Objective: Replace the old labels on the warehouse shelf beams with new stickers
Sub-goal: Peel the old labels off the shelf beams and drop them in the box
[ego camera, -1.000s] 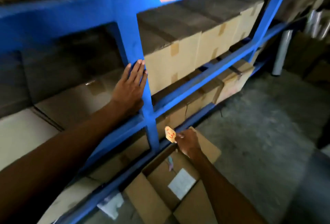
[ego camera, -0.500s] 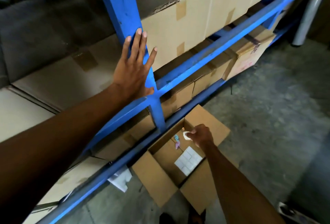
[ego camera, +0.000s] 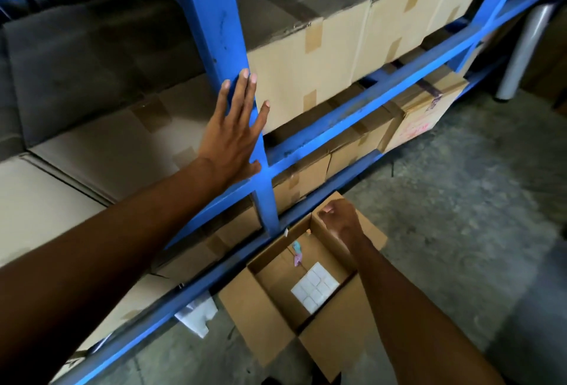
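The left hand (ego camera: 233,130) lies flat with its fingers straight and spread, pressing on the blue shelf post (ego camera: 224,47). The right hand (ego camera: 340,220) hangs over the open cardboard box (ego camera: 264,308) on the floor, fingers curled in; whether it holds anything cannot be told. Inside the box, below the right hand, lies a white sticker sheet (ego camera: 315,287) with small colored scraps (ego camera: 297,252) near it. Taped boxes (ego camera: 310,56) fill the shelf beside the post.
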The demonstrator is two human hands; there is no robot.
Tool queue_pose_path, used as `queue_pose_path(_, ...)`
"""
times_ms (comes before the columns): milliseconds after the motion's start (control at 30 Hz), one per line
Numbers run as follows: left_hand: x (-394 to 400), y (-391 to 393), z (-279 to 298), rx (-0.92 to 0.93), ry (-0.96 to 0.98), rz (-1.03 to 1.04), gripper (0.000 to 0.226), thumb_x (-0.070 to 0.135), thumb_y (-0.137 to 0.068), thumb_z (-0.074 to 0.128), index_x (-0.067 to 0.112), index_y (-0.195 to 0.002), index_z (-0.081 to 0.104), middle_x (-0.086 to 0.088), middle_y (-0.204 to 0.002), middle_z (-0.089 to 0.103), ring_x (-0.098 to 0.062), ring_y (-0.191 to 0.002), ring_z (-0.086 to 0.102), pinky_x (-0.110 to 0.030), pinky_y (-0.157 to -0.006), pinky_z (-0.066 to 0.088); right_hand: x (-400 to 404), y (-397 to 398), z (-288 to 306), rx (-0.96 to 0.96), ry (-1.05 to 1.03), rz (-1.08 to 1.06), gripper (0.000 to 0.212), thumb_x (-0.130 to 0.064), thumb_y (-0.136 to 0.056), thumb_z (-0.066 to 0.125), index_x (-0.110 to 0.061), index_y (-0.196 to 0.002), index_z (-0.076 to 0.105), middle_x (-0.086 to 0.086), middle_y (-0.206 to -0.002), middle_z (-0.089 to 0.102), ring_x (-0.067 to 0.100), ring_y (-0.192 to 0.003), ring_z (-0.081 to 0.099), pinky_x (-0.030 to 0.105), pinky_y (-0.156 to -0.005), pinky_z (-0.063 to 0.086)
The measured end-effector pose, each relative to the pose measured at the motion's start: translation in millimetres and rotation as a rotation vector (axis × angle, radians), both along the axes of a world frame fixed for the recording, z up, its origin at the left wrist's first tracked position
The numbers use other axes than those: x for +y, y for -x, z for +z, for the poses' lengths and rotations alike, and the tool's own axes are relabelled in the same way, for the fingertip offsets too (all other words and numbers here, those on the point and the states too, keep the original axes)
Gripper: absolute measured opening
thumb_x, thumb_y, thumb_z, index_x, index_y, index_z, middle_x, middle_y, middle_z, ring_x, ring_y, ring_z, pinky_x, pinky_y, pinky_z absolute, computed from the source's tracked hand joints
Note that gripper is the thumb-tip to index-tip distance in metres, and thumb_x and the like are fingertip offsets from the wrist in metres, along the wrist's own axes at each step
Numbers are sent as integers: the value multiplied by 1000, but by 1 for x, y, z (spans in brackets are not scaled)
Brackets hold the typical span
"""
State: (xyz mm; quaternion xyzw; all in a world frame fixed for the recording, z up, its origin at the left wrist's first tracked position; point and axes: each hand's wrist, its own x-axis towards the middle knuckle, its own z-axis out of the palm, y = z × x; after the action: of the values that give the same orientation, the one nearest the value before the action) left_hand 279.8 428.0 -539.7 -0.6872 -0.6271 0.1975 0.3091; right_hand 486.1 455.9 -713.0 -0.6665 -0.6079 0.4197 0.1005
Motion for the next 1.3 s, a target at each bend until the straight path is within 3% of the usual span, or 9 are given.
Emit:
queue_pose_path(67,-4,0,14,-50,21,-6,97,61,-79,48,11,-149,3,-31,-154,-7,-44,-143,-8,-53,-117,1,16,11,44,107,-102,-6,16,-18,-86,58,-6,-92,66,16,-99,69,28,-91,64,45,-84,54)
queue_pose_path(133,-6,1,38,-106,22,-7,92,50,-82,51,9,-148,2,-28,-155,-7,-39,-144,-9,-51,-116,-2,33,25,98,161,-256,-12,18,-20,-86,57,-7,-92,67,17,-98,70,30,-92,64,43,-84,53)
queue_pose_path(333,-4,7,151,-56,-234,-47,85,36,-82,49,2,-147,7,-26,-156,0,-39,-144,-4,-51,-117,-2,52,63,265,417,-757,-119,21,-16,-86,55,-4,-99,65,18,-94,70,34,-92,63,40,-82,50)
queue_pose_path(500,0,17,215,40,-272,-36,89,43,-86,45,-1,-146,-3,-25,-156,-3,-38,-144,-5,-49,-116,-4,62,86,348,348,-972,-173,41,-20,-91,48,-4,-129,47,20,-132,49,35,-123,41,40,-103,33)
queue_pose_path(667,5,25,218,93,-208,-7,71,31,-98,29,-3,-144,-14,-23,-155,-14,-38,-143,-15,-48,-115,-9,91,96,375,193,-887,-209,47,-16,-93,41,-5,-138,34,17,-144,35,33,-131,31,42,-106,25)
queue_pose_path(867,2,25,218,88,-213,-17,107,64,-80,44,-1,-145,-10,-25,-155,-12,-38,-143,-14,-49,-116,-8,98,108,372,171,-877,-199,38,-8,-87,46,-1,-125,46,21,-131,46,37,-124,39,43,-103,31)
queue_pose_path(1167,2,20,212,86,-249,12,109,65,-77,47,-2,-146,-5,-26,-155,-10,-40,-143,-13,-51,-116,-6,114,93,382,129,-972,-252,25,-11,-89,46,1,-108,57,22,-115,62,37,-111,55,45,-93,43)
queue_pose_path(1300,2,16,211,70,-241,37,110,64,-76,49,-2,-146,-5,-26,-155,-11,-40,-143,-14,-51,-118,-4,121,86,383,173,-936,-195,28,-24,-87,52,-1,-100,62,20,-108,66,36,-103,60,41,-86,47)
